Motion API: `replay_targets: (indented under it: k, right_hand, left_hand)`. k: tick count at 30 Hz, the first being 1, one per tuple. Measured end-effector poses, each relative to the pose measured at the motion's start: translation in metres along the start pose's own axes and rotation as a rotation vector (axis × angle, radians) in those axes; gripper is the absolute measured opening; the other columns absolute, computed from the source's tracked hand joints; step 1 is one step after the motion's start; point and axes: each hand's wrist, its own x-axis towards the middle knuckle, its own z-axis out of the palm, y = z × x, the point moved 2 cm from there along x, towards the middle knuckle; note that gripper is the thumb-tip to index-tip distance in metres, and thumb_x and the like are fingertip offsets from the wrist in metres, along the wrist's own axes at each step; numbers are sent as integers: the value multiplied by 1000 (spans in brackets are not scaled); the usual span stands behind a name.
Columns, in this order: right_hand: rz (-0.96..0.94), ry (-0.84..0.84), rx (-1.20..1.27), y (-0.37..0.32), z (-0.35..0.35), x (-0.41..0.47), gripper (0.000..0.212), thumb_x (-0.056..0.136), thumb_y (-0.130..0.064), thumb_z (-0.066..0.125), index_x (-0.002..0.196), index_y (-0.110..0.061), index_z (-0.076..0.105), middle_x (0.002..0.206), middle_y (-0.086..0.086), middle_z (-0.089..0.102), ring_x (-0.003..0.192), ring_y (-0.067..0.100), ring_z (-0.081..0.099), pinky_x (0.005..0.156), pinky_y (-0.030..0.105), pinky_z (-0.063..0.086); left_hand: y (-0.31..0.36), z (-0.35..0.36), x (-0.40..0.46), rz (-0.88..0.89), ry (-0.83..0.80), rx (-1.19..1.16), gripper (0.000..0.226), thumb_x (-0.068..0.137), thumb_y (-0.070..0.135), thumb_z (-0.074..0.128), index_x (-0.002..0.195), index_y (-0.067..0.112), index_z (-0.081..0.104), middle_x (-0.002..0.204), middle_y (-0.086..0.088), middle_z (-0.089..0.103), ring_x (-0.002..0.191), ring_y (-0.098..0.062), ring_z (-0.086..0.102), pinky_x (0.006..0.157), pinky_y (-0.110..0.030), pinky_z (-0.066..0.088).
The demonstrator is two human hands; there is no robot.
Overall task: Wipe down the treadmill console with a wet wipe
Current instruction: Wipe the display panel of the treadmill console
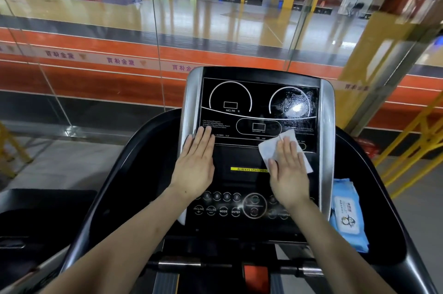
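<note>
Two hands lay flat on the sloping face of a treadmill console (254, 125), seen from above by a head-worn camera. The right hand (288, 173), fingers straight and together, pressed a white wet wipe (271, 147) against the lower right part of the dark display panel; the wipe showed beyond the fingertips and to either side of them. The left hand (195, 164), also flat and holding nothing, rested on the lower left of the panel, its outer fingers overlapping the silver side trim (189, 101), apparently as a brace. Above and slightly right of the wipe, the right-hand dial (291, 104) looked smeared and wet, while the left-hand dial (230, 99) looked dry. The unwiped area therefore seemed to lie up and to the left of the right hand, across the panel's width, with the button rows (223, 209) lying below both wrists. A blue pack of wipes (347, 214) sat in the tray just right of the console, nearer the right arm.
</note>
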Motion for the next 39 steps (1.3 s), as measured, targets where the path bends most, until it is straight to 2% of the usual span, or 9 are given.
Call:
replay_targets:
  k: [5,8,13,16,20,27,34,36,39]
  right_hand:
    - [-201,-41,41,-87,25,1,61,109,-45,17,162,-14,13,170,1,3,156,18,-9,128,45,6]
    - [-258,-66,-3,-66,13,2,61,109,-48,17,162,-18,11,170,-2,5,156,10,-8,128,41,7]
    - [7,-41,-84,49,-20,-4,67,107,-53,11,163,-16,3,171,1,0,155,11,-11,128,39,7]
    - [66,-26,-10,37,-19,0,71,107,-54,8,162,-9,8,170,9,2,156,17,-9,128,36,1]
    - [-181,-66,35,-14,-2,-4,66,109,-51,18,162,-10,14,170,7,7,157,15,-7,128,38,8]
    - [-200,-55,-71,69,-29,13,63,109,-48,19,163,-16,9,171,4,3,157,15,-6,127,42,14]
    - [-274,-50,-140,73,-66,133,66,106,-53,11,163,-20,5,170,7,-4,157,24,-9,127,45,6]
    - [-343,-87,-168,76,-64,130,68,106,-56,9,163,-21,-2,170,6,-12,156,26,-15,127,46,1]
    - [-530,-147,-226,86,-45,77,70,107,-58,16,162,-20,-3,170,6,-11,156,28,-13,126,50,7]
  left_hand:
    - [12,8,-5,16,-31,-16,67,102,22,40,162,3,18,173,-12,5,160,-24,-5,129,-49,10]
    - [17,9,-5,31,-38,-19,67,101,22,41,161,3,17,173,-13,6,160,-24,-3,129,-50,11]
    - [42,11,3,41,-51,-30,66,105,24,35,163,6,10,173,-10,1,160,-23,-8,130,-48,9]
    - [61,16,10,48,-70,-37,65,105,26,34,163,6,11,173,-10,0,160,-23,-9,130,-48,8]
    - [86,22,21,50,-87,-29,65,104,30,22,163,5,11,173,-11,-1,160,-22,-11,130,-48,7]
    - [112,18,44,28,-82,-34,64,105,28,28,163,6,10,173,-10,-3,160,-22,-11,130,-48,6]
    - [135,18,67,5,-79,-16,64,106,28,30,163,6,14,173,-11,-1,160,-24,-10,130,-48,7]
    - [136,19,68,-6,-61,-16,63,105,28,31,163,6,16,173,-11,0,160,-24,-8,130,-49,9]
    - [134,21,68,-22,-47,-12,63,105,29,27,163,5,17,173,-12,2,160,-25,-5,129,-50,12]
